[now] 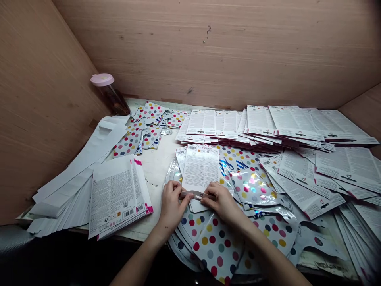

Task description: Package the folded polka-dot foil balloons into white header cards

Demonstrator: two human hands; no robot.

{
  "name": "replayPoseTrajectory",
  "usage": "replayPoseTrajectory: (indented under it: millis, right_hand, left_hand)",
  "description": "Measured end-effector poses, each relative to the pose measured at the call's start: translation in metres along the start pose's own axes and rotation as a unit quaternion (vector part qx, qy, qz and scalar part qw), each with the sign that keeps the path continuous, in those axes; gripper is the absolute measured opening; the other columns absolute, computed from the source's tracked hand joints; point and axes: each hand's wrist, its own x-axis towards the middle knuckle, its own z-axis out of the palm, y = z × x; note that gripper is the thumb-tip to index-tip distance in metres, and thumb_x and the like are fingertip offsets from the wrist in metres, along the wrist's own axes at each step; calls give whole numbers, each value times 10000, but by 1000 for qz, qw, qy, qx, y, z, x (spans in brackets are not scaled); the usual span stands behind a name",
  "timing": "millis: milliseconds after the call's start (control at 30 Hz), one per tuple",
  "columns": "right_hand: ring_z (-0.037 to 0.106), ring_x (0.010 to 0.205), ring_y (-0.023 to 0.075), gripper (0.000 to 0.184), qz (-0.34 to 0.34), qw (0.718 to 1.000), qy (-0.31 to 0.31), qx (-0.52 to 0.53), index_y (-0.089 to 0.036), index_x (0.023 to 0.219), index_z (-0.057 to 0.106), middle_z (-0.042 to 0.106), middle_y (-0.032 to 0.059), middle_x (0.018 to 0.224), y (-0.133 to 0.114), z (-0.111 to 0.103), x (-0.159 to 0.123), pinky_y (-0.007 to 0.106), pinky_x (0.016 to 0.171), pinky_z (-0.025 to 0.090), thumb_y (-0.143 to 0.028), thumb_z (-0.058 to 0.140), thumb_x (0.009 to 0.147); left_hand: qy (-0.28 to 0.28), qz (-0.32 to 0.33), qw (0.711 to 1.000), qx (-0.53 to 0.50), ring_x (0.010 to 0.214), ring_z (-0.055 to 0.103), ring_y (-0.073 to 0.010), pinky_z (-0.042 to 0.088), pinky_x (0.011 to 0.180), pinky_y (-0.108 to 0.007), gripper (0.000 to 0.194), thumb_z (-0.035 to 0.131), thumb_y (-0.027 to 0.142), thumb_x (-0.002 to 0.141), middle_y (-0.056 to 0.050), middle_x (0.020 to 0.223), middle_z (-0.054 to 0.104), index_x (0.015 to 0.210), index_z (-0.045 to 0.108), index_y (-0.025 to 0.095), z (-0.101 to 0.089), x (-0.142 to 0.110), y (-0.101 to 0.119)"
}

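A white printed card packet (pixel 201 171) lies in front of me, its bottom flap with the hang slot bent up. My left hand (pixel 172 206) pinches the left end of that flap between thumb and fingers. On the flap's right end, my right hand (pixel 220 200) has a similar pinch. Another printed packet shows partly beneath this one. Under both hands spreads a pile of shiny polka-dot foil balloons (pixel 222 246), flat and overlapping. A smaller folded polka-dot foil balloon (pixel 253 186) rests on the pile, right of my right hand.
Stacked printed packets (pixel 285 123) line the back right, with more packets (pixel 309 178) fanned at the right. Left are a packet stack (pixel 119 194) and long white paper strips (pixel 80 159). Folded foil balloons (pixel 127 139) and a pink-lidded bottle (pixel 111 95) stand near the wooden walls.
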Motion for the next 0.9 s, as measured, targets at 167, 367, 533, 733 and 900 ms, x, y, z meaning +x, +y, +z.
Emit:
replayPoseTrajectory:
  millis: [167, 367, 533, 733, 900]
  right_hand:
    - [533, 784, 189, 200, 47, 999, 5, 6, -199, 671, 518, 568, 3, 761, -1, 1, 1, 303, 708, 415, -146, 677, 780]
    - [550, 903, 231, 295, 80, 991, 110, 18, -199, 1010, 530, 557, 55, 974, -1, 3, -3, 378, 810, 466, -258, 682, 764]
    - [568, 1102, 292, 851, 110, 926, 197, 303, -220, 1273, 432, 549, 106, 1193, -6, 5, -3, 472, 973, 462, -336, 867, 552]
    - [688, 916, 234, 472, 101, 817, 106, 558, -186, 1002, 625, 725, 65, 971, -23, 6, -3, 371, 853, 543, -299, 879, 621]
    - [682, 651, 176, 274, 85, 829, 130, 537, -144, 828, 701, 724, 48, 731, -24, 8, -5, 300, 671, 566, -374, 812, 729]
  left_hand:
    - [-4, -71, 996, -50, 842, 481, -243, 397, 783, -386, 216, 693, 339, 781, -34, 783, 549, 689, 556, 200, -1, 2, 1]
    - [-19, -171, 961, -219, 689, 567, -175, 468, 685, -304, 419, 713, 408, 760, 25, 714, 571, 1078, 557, 184, -15, 9, 1]
    - [-81, -176, 915, -355, 689, 606, -164, 506, 652, -284, 375, 662, 475, 812, -60, 844, 676, 1002, 634, 153, -19, 6, 14]
    - [-83, -156, 887, -426, 783, 628, -163, 520, 760, -276, 344, 743, 410, 776, -40, 842, 683, 1001, 656, 166, -7, 3, 31]
    - [-83, -156, 903, -392, 576, 565, -109, 460, 545, -203, 343, 738, 465, 768, -15, 675, 649, 874, 643, 152, 6, 8, 40]
